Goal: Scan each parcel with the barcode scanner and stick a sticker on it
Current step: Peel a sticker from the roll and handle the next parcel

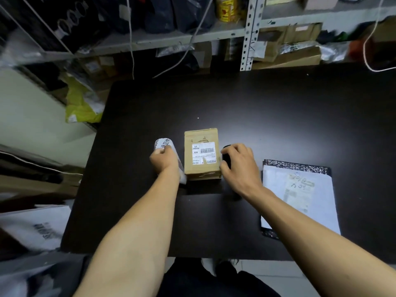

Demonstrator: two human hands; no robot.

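A small cardboard parcel [202,154] sat near the middle of a dark tabletop [267,116], its white shipping label [203,153] facing up with the barcode toward the far right corner of the box. A person seated at the near edge reached in with both bare arms. The left hand [164,160] was closed around a roll of white stickers [166,146] printed with a black square code, held just beside the parcel's left side; a loose white strip from the roll trailed down along the box toward its near left corner. The right hand [239,161] rested just beside the parcel's right side, fingers curled over a black barcode scanner [226,157], of which only the rounded top and part of the body showed between thumb and fingers. To the right, well apart from the box, a flat white mailer [300,196] with handwriting and a faded label lay on top of a dark speckled bag [295,165] near the tabletop's right edge. Behind the tabletop, metal shelving [249,33] held cardboard boxes, dark bags and a yellow roll of tape [227,8], and white cords hung down in front of it. A yellow-green bag [80,106] lay at the far left.
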